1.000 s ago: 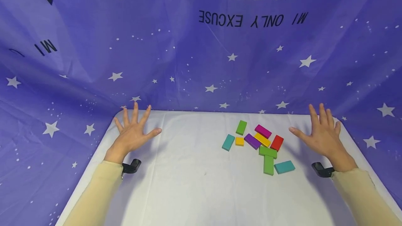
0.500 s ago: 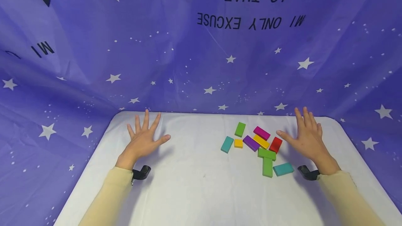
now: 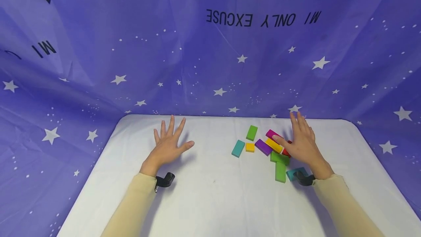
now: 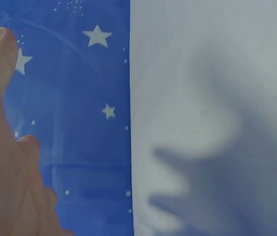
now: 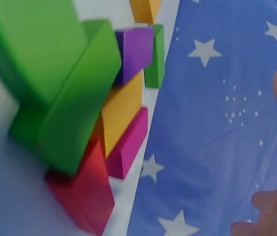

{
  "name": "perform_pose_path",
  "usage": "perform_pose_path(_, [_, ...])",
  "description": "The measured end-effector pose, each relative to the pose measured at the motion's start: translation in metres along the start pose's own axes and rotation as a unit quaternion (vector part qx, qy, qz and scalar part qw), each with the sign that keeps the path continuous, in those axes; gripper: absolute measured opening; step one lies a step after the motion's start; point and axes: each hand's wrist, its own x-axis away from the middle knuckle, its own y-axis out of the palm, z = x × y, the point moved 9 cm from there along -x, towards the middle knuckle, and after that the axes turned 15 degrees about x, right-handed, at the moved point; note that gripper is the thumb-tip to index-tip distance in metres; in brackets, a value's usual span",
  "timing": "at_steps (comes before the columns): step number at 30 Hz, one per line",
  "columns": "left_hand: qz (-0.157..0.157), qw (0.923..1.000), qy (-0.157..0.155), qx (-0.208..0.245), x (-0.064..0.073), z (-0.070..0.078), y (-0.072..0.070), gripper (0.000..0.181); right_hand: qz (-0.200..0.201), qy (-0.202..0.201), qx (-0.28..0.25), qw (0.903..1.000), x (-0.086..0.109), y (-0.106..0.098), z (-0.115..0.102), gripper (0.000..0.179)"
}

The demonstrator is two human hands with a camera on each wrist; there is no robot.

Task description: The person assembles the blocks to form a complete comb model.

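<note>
My left hand (image 3: 167, 150) hovers over the left part of the white table with fingers spread, holding nothing; its shadow falls on the cloth in the left wrist view. My right hand (image 3: 300, 143), fingers straight and thumb out, is above the right side of a group of coloured blocks. It partly covers a red block (image 5: 87, 196) and a magenta block (image 3: 272, 134) in the head view. Beside these lie a yellow block (image 3: 274, 145), a purple block (image 3: 263, 147) and two green blocks (image 3: 280, 172) that meet in a T. The right wrist camera overlaps a teal block (image 3: 292, 174).
Left of the group lie another teal block (image 3: 238, 148), a small orange-yellow block (image 3: 250, 147) and a green block (image 3: 251, 133). A purple curtain (image 3: 197, 65) with stars rises behind and beside the white table (image 3: 210, 200).
Both hands have moved inward over the table: the left toward the right, the right toward the left until it overlaps the blocks. The blocks have stayed in place.
</note>
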Motion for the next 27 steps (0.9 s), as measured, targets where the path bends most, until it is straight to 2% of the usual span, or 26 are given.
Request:
perform_pose_path(6, [-0.014, 0.9996, 0.019, 0.015, -0.003, 0.01, 0.02, 0.088, 0.0, -0.009, -0.021, 0.9997, -0.007, 0.01, -0.018, 0.102])
perform_pose_path(13, [-0.038, 0.9982, 0.041, 0.02, -0.006, 0.021, 0.052, 0.085, -0.028, -0.007, -0.053, 0.9982, -0.015, 0.03, -0.035, 0.103])
perform_pose_path(16, [-0.048, 0.9971, 0.047, 0.036, -0.008, 0.027, 0.064, 0.085, -0.034, -0.009, -0.064, 0.9973, -0.021, 0.038, -0.04, 0.103])
perform_pose_path(22, [-0.059, 0.9947, 0.052, 0.066, -0.013, 0.038, 0.085, 0.083, -0.047, -0.012, -0.065, 0.9967, -0.032, 0.052, -0.05, 0.098])
perform_pose_path(27, [-0.054, 0.9928, 0.065, 0.085, -0.021, 0.05, 0.1, 0.082, -0.062, 0.009, -0.055, 0.9965, -0.038, 0.06, -0.052, 0.088])
